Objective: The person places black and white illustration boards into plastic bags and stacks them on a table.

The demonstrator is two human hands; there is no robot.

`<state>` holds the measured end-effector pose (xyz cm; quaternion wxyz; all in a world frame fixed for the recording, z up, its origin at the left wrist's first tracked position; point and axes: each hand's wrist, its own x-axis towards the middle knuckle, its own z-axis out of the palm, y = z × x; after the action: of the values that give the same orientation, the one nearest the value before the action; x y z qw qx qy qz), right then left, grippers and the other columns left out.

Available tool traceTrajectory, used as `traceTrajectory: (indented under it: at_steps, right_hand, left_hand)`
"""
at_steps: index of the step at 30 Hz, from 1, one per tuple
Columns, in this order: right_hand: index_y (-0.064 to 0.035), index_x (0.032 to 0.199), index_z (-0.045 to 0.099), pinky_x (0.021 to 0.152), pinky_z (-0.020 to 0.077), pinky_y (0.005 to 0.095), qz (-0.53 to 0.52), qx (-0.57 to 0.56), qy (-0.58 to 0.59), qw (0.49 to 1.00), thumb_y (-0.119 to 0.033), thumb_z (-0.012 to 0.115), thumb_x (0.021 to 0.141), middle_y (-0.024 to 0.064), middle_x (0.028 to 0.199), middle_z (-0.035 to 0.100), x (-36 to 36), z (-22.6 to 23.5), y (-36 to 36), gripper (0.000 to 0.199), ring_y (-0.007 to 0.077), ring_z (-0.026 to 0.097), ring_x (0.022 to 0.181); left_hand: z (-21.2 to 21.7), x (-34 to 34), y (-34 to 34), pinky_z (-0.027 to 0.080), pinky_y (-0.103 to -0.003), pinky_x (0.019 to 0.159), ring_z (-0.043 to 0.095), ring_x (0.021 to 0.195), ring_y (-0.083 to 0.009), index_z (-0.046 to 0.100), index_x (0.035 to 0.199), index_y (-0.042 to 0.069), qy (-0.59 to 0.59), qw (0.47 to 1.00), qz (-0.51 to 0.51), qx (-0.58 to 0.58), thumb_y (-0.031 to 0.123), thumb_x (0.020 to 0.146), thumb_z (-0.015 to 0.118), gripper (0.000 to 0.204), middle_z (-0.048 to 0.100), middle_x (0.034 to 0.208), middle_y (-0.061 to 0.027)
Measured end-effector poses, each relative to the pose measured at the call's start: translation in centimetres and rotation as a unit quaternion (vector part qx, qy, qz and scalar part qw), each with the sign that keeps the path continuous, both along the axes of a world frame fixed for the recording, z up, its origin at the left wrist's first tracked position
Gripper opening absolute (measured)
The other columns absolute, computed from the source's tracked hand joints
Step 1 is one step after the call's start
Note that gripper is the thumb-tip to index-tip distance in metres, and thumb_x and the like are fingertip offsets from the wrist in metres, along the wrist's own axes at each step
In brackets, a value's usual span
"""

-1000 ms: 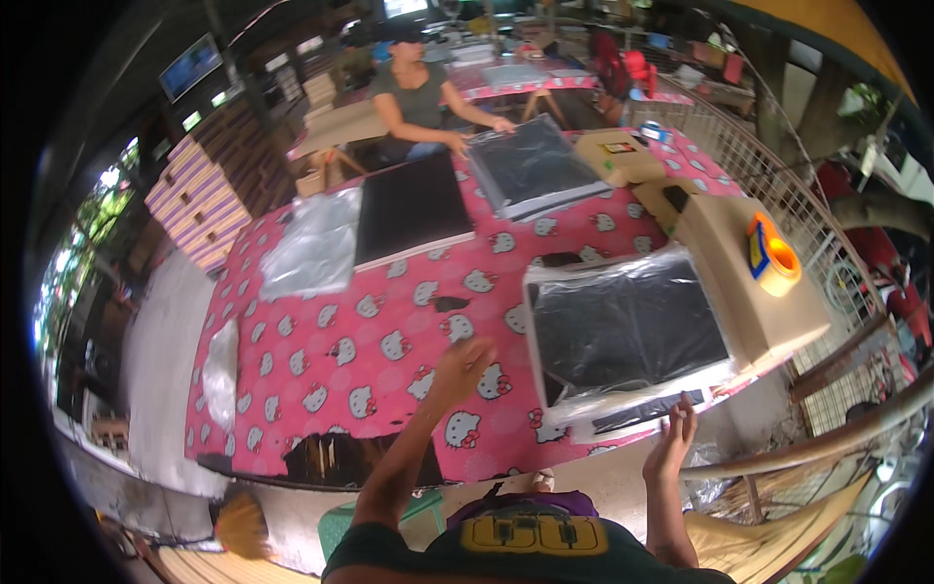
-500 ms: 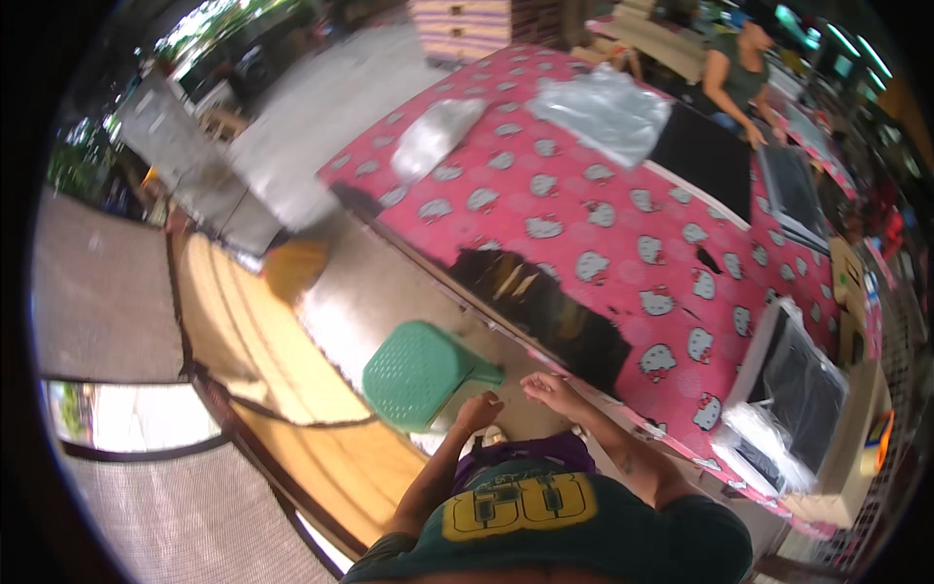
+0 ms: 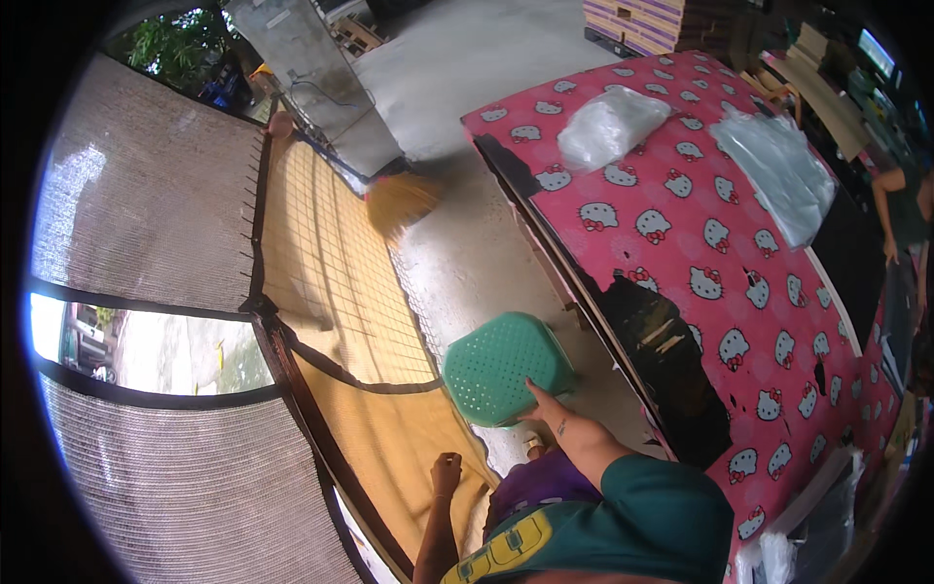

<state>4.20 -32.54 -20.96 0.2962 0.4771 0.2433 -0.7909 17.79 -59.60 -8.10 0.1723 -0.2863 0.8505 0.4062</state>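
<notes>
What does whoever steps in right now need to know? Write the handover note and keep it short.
Left hand: loosely closed, holding nothing, low beside the yellow mesh panel.
Right hand: on the near edge of the green plastic stool; I cannot tell whether it is gripping or only resting.
Things: the stool stands upright on the concrete floor, between the mesh panel and the table with the pink cloth. A broom lies farther along the floor.
Done: the right hand has contact with the stool.
Left: the stool is not lifted off the floor.
</notes>
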Motion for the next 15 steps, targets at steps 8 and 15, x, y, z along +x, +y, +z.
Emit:
traceTrajectory:
  at_steps: [8, 15]
  right_hand:
    - [-0.0169, 0.139, 0.034, 0.076, 0.0493, 0.0685, -0.083, 0.032, 0.043, 0.995, -0.045, 0.075, 0.076, 0.0101, 0.138, 0.041, 0.7, -3.1, 2.4, 0.081, 0.0376, 0.042, 0.124]
    - [-0.021, 0.127, 0.049, 0.07, 0.0493, 0.0403, -0.039, 0.246, -0.011, 0.968, -0.07, 0.068, 0.069, 0.0055, 0.126, 0.049, 4.8, -3.5, 15.6, 0.079, 0.0243, 0.048, 0.108]
  left_hand:
    - [-0.6, 7.5, 3.0, 0.05, -0.038, 0.083, 0.067, 0.092, -0.0302, 0.067, 0.105, 0.006, -0.158, 0.964, -0.211, 0.02, 0.037, 0.084, 0.06, 0.038, 0.069, 0.095, -0.0182]
    - [0.0, 5.6, -0.2, 0.051, -0.039, 0.082, 0.066, 0.092, -0.032, 0.067, 0.101, 0.001, -0.049, 0.993, -0.104, 0.006, 0.036, 0.084, 0.058, 0.04, 0.068, 0.096, -0.0209]
